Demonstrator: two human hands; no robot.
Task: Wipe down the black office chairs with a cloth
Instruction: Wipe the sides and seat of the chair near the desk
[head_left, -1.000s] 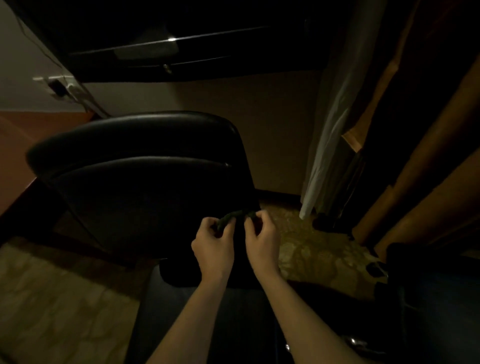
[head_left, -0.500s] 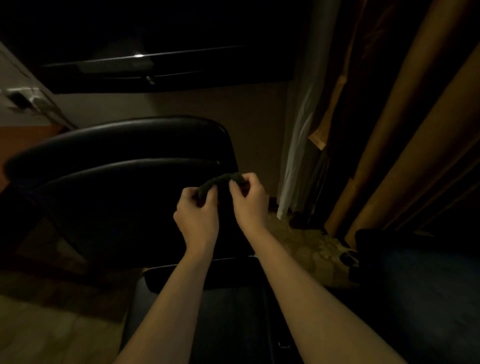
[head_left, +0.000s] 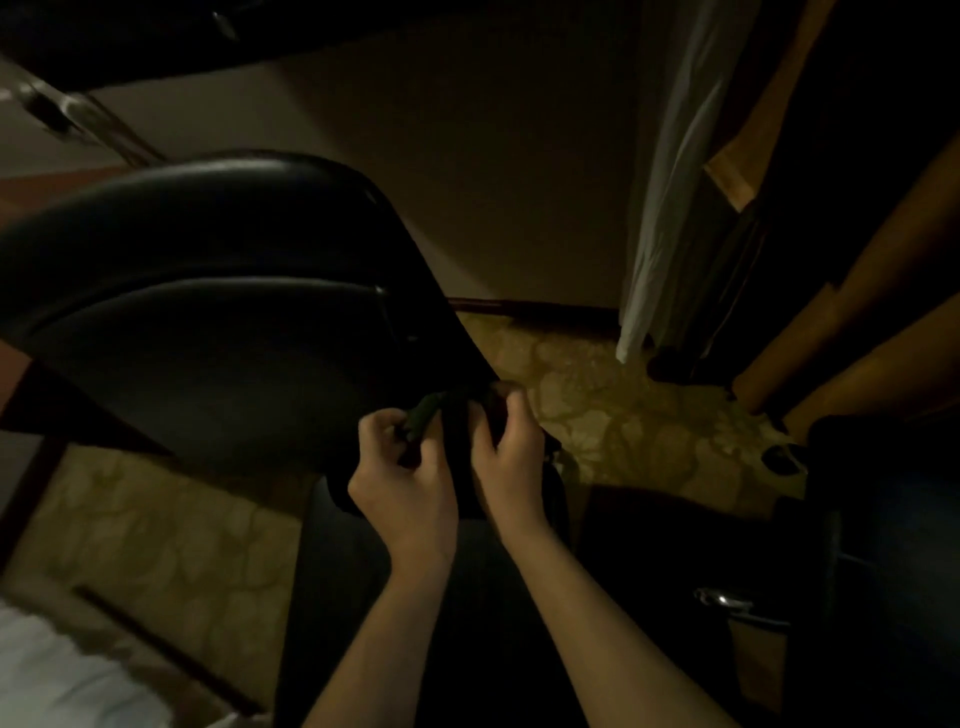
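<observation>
A black office chair (head_left: 208, 312) fills the left and middle of the dim view, its padded backrest towards me and its seat below my arms. A dark green cloth (head_left: 423, 408) is stretched between my two hands in front of the backrest's lower right edge. My left hand (head_left: 405, 478) pinches the cloth's left end with curled fingers. My right hand (head_left: 506, 447) grips the other end close by, most of the cloth there lost in shadow.
A pale wall (head_left: 467, 182) stands behind the chair. White and orange curtains (head_left: 675, 182) hang at the right. Patterned floor (head_left: 623, 415) shows around the chair. A second dark chair (head_left: 883, 519) with a shiny metal part sits at the lower right. A dark desk edge (head_left: 156, 47) runs overhead.
Both hands, still holding the cloth, have dropped lower against the backrest's lower right edge. The view has tilted down and shifted, with more floor showing.
</observation>
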